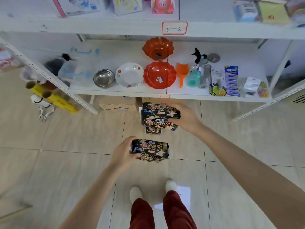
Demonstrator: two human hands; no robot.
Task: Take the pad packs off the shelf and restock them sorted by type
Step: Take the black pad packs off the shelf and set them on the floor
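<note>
Red trousers [142, 212] and white shoes [136, 194] stand on a tiled floor [66, 162]. Just beyond them the left hand [123, 152] grips a black pack [151, 148] by its left end, fingers curled round it. A second pack [148, 159] shows under the first, pressed against it. Both hang in the air over the floor, well short of the shelves.

Further out and to the right, the right hand [186, 117] clasps a stack [158, 116] of the same black packs, fingers curled round its right end. Two large packs lie one on the other. A small pack [153, 130] peeks out beneath them; whether the hand holds it too, I cannot tell. The stack sits just in front of the lower shelf [115, 92], below its front edge.

Under that shelf stands a cardboard box [115, 104]. Yellow rolls [54, 98] lie on the rack to the left. On the lower shelf, from left to right, are a steel bowl [104, 78], a white bowl [129, 75], a red bowl [159, 75], an orange scoop [182, 71] and a battery card [231, 80]. Behind the red bowl a second red bowl [157, 48] lies upturned, and a spray bottle [198, 57] stands near the back.

The upper shelf [99, 27] bears a label [174, 28] reading "3-2". On it, a pink pack [162, 5] stands just beside a white pack [127, 5].
</note>
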